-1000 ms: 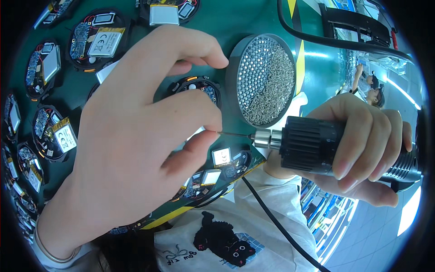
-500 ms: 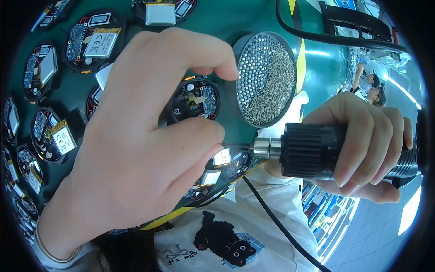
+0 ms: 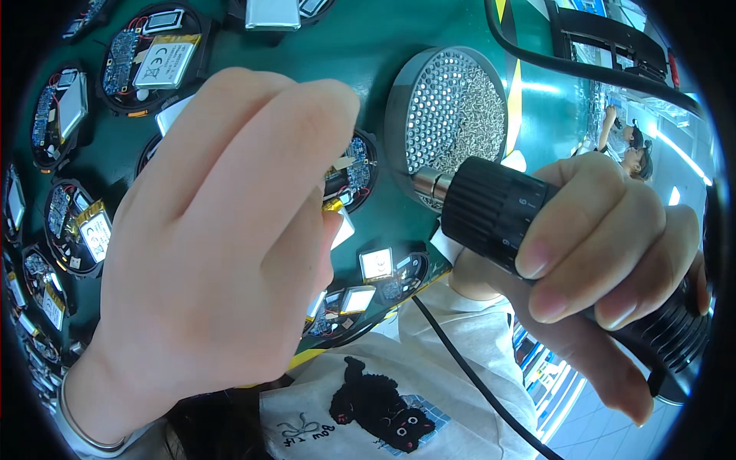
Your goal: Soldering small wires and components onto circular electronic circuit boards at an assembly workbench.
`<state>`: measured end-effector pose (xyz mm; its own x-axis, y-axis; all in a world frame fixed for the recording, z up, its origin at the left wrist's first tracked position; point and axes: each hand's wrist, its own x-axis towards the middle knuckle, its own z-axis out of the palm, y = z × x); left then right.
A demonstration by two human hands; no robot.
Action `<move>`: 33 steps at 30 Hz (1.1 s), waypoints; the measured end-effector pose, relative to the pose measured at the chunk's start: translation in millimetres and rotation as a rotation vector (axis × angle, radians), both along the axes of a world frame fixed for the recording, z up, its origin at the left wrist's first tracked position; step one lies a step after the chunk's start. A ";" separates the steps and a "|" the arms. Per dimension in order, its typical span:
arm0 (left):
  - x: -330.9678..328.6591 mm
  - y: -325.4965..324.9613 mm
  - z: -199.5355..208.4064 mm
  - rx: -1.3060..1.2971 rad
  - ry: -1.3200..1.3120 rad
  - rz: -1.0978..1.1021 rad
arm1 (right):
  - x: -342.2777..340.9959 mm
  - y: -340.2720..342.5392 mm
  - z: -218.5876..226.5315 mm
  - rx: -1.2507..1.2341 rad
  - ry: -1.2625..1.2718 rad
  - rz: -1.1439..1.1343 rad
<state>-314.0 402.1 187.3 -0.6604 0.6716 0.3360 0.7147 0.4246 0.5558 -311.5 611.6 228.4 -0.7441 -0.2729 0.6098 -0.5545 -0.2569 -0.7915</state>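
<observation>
In the head view my left hand [image 3: 222, 230] is closed, its fingers curled down over the left side of a round black housing [image 3: 360, 169] with a blue circuit board. Its fingertips are hidden, so what they grip cannot be seen. A silver battery pack [image 3: 343, 228] with yellow tape shows beside them. My right hand [image 3: 598, 245] wraps around a black electric screwdriver [image 3: 491, 211]. Its metal chuck [image 3: 432, 184] points left, and the thin blurred bit reaches toward the housing's right edge. Behind the chuck stands a round grey tray [image 3: 395, 115] with a perforated plate and many small screws.
More round housings with boards and batteries [image 3: 165, 61] lie to the left on the green mat [image 3: 330, 54]; others sit near the front edge [image 3: 356, 300]. A black cable [image 3: 583, 69] crosses the far right. Another cable [image 3: 475, 376] hangs over my shirt. People [image 3: 632, 146] are in the background.
My left hand has curled its fingers in over the housing. The screwdriver has tilted, its chuck moving up and slightly left in front of the screw tray.
</observation>
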 end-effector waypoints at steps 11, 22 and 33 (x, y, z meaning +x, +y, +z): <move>7.1 7.2 28.5 -0.008 -0.160 0.071 | -13.7 5.9 25.6 0.194 -0.074 0.202; 9.3 22.0 5.5 0.163 -0.166 0.082 | -19.2 81.1 51.8 0.258 -0.092 0.218; 5.5 -1.6 -12.0 0.105 -0.231 0.044 | -15.3 52.9 -5.2 0.327 0.071 0.085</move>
